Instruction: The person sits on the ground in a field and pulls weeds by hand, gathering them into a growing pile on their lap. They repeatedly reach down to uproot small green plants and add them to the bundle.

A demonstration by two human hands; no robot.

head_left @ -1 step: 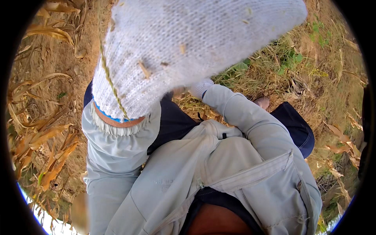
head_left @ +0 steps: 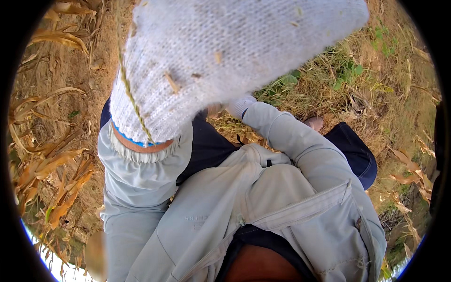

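My left hand (head_left: 225,51), in a white knitted glove with a blue-edged cuff, is raised very close to the view and fills its top middle. Its fingers run past the upper edge, so whether they hold anything stays unseen. Bits of dry straw cling to the knit, and a thin twisted greenish stem (head_left: 128,87) lies along the cuff. Beyond it, low near the ground, is my right hand (head_left: 240,106), also in a white glove. The left glove covers most of it; its fingers are hidden.
Dry corn plants (head_left: 51,174) with brown leaves stand along the left. Cut grass and green weeds (head_left: 345,75) lie on the brown soil ahead to the right. My dark-trousered knee (head_left: 352,152) sticks out at the right, and more dry leaves (head_left: 416,174) lie beyond it.
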